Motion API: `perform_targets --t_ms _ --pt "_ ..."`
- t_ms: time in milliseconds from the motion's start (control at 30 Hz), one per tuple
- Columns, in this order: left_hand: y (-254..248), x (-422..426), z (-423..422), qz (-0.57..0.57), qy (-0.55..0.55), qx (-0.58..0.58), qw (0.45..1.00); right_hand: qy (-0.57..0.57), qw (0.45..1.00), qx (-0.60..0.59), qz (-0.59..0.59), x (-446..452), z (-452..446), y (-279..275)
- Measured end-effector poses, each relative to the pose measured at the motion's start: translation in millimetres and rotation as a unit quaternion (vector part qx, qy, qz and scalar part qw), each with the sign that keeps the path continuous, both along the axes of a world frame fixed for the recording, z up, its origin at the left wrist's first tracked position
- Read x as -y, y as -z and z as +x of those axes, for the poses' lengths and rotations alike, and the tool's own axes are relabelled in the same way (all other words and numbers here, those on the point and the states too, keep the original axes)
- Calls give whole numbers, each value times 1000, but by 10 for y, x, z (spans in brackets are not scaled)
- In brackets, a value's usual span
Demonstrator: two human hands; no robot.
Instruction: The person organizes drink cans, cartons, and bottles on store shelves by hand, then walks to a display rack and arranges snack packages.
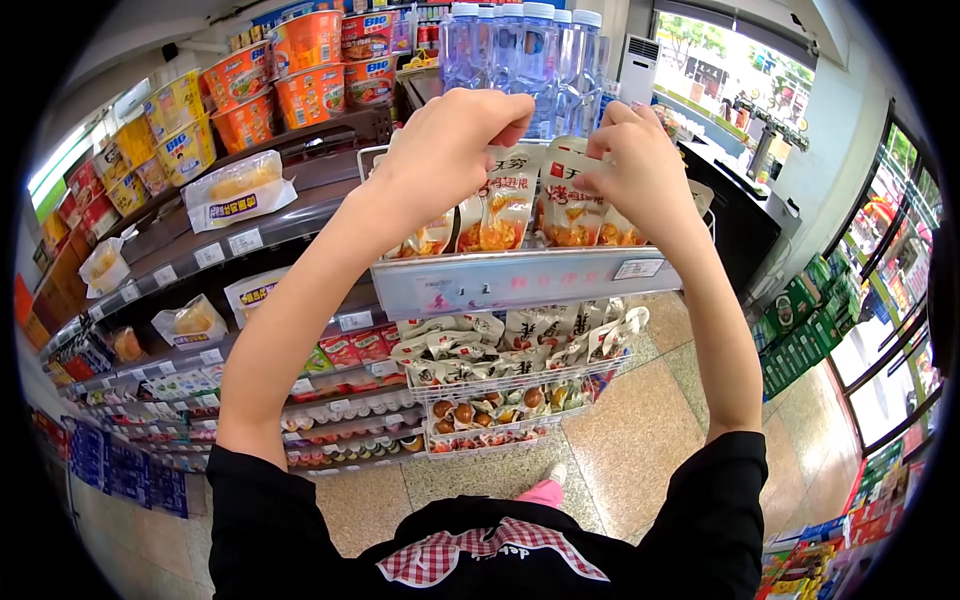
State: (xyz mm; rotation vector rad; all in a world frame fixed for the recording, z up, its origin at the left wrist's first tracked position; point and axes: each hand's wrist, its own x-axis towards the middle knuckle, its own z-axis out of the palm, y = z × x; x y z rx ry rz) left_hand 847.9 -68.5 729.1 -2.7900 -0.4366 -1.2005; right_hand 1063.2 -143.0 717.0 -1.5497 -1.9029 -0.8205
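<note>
My left hand is curled at the top of a chicken snack packet, thumb by its front and fingers bent over beyond it. Next to it my right hand has its fingers bent, thumb and index apart, close to the upper right edge of another snack packet. Both packets are pale with orange-brown food pictured low down and stand upright in a wire rack's top basket. More such packets are partly hidden behind my hands and wrists.
Lower rack tiers hold pale packets and brown eggs. Left shelves carry instant noodle tubs and wrapped bread. Large clear bottles stand behind the rack. Green cartons are stacked at right by the glass door.
</note>
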Motion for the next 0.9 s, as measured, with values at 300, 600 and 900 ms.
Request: perform_targets --t_ms 300,600,900 --pt "22 -63 -45 10 3 16 1000 -184 964 -191 -24 284 180 -419" --pt "28 -77 -34 30 -13 24 999 -294 926 -230 -53 189 79 -361" --pt "33 -36 -57 30 -31 -3 999 -291 936 -178 -91 80 -51 -234"
